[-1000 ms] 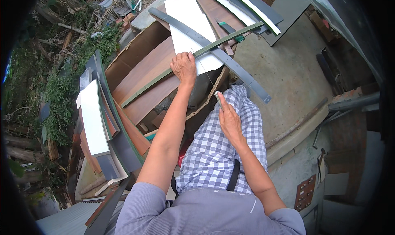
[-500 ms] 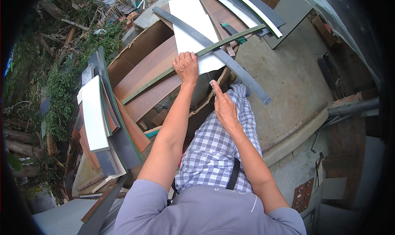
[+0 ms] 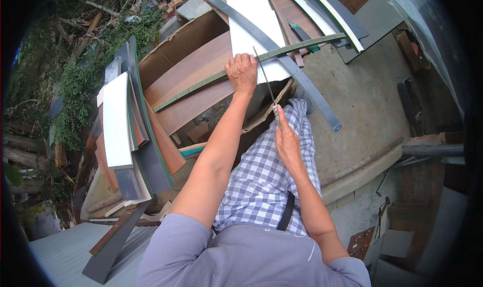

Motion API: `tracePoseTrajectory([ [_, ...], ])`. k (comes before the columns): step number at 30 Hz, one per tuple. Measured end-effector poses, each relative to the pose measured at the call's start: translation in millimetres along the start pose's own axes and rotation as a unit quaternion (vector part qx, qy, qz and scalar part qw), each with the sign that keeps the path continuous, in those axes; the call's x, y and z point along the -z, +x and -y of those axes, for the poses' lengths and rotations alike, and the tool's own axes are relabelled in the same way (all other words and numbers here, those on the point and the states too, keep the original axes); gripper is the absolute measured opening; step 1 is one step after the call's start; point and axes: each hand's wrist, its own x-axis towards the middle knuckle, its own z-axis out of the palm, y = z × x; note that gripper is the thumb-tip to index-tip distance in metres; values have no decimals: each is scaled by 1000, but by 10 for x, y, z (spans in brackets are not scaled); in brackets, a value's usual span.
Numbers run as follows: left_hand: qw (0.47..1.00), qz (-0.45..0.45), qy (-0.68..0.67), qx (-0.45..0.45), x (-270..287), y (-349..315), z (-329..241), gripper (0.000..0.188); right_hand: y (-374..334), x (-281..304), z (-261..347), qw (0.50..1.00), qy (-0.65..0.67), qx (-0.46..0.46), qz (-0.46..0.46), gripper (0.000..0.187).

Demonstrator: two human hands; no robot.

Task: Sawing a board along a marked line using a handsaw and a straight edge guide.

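Note:
My left hand (image 3: 242,73) presses down on a long green strip (image 3: 302,44) that lies across brown wooden boards (image 3: 193,80) and a white panel (image 3: 251,20). My right hand (image 3: 287,138) grips the handle of a thin saw blade (image 3: 264,75); the blade slants up to the green strip just right of my left hand. My checked trouser leg (image 3: 271,176) stretches out below both hands.
A long grey strip (image 3: 297,80) crosses the concrete floor (image 3: 357,106) to the right. Stacked white, grey and brown panels (image 3: 128,131) lean at the left by green plants (image 3: 75,86). More grey and white strips (image 3: 327,10) lie at the top. Boxes and scrap (image 3: 392,236) sit lower right.
My right hand has drawn back toward me and the thin blade now shows slanting up to the green strip. My left hand stays pressed on the strip.

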Motion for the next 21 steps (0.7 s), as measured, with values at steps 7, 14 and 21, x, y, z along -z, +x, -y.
tracePoseTrajectory([
  [7,1000,6,4,1,10,-15,-60,17,657,-34,176,999,-53,3,9,58],
  [14,1000,-11,0,-2,-19,-16,9,16,99,33,60,998,-23,-28,42,60],
  [21,1000,-6,4,-2,-4,-6,-27,17,452,-15,130,999,-22,25,2,61],
])
